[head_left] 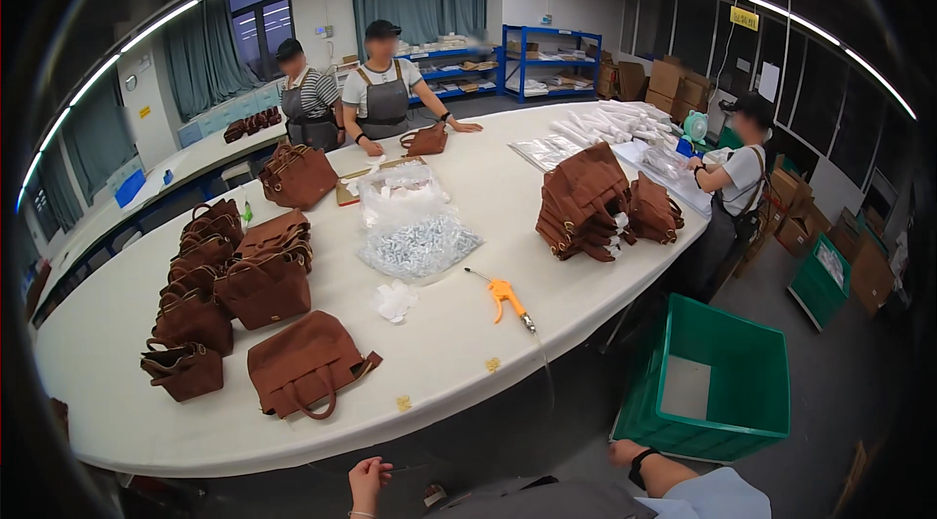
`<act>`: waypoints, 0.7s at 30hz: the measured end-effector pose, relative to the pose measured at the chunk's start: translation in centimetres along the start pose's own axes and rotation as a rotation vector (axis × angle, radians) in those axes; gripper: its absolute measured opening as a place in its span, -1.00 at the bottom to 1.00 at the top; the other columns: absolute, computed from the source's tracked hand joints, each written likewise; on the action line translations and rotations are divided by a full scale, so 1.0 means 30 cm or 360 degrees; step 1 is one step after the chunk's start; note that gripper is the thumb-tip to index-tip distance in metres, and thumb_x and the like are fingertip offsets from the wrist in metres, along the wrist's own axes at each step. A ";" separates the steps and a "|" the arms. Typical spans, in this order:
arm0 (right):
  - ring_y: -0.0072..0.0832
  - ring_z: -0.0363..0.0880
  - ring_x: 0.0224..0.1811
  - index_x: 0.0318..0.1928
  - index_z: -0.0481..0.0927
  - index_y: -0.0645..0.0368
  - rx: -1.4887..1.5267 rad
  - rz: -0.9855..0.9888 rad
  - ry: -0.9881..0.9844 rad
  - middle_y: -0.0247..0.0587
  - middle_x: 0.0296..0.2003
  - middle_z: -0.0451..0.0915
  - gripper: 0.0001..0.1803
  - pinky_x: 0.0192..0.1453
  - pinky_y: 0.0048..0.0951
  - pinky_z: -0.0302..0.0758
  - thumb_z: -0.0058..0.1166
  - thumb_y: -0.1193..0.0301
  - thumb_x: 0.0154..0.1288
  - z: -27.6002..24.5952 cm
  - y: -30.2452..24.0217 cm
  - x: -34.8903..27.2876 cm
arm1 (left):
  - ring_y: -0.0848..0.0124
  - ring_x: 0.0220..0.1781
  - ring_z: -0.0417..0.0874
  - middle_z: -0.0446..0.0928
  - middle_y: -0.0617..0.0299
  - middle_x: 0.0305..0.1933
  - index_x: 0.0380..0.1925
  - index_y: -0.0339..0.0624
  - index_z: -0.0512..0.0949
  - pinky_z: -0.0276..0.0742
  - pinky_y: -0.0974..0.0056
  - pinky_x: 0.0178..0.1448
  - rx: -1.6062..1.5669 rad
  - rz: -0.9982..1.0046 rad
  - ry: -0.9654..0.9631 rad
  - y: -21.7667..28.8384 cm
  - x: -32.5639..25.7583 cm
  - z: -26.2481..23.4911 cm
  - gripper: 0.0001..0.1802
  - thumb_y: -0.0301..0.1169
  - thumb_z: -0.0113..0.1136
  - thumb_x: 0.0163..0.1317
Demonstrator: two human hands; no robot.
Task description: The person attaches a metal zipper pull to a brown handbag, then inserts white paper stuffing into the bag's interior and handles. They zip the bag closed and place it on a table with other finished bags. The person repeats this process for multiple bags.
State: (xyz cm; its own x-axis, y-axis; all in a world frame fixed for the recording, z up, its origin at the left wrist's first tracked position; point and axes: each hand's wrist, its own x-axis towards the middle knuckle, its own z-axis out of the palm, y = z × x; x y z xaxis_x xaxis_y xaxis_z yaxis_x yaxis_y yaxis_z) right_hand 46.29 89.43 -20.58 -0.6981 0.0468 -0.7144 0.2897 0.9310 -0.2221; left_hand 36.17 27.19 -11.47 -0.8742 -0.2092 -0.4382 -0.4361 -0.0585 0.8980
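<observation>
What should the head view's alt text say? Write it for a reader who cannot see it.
The left hand and right hand hang empty below the near edge of a long white table. A flat brown handbag lies nearest, beside stacked bags and an orange air gun. A green crate stands on the floor; three people work across the table.

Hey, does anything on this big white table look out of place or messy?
Mostly tidy. Two small yellowish scraps lie loose near the front edge of the table, and a crumpled white wad sits alone beside the orange air gun.
</observation>
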 end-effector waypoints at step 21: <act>-0.14 0.68 -0.01 -0.03 0.70 0.14 0.0339 -0.0003 -0.0027 -0.01 -0.13 0.71 -0.61 0.13 -0.22 0.55 0.08 0.26 0.18 0.142 -0.585 0.092 | 0.49 -0.38 0.70 0.74 0.14 -0.24 -0.10 -0.30 0.62 0.57 0.43 -0.32 0.0328 -0.0282 -0.0400 -0.036 0.111 -0.197 -0.70 -0.29 0.03 0.46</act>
State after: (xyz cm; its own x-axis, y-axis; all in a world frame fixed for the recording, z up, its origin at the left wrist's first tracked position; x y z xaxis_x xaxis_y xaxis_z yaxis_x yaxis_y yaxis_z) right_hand 42.07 71.68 -21.49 -0.6880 0.0373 -0.7248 0.4216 0.8334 -0.3573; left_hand 35.00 20.77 -13.67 -0.7952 0.0342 -0.6054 -0.5970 0.1308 0.7915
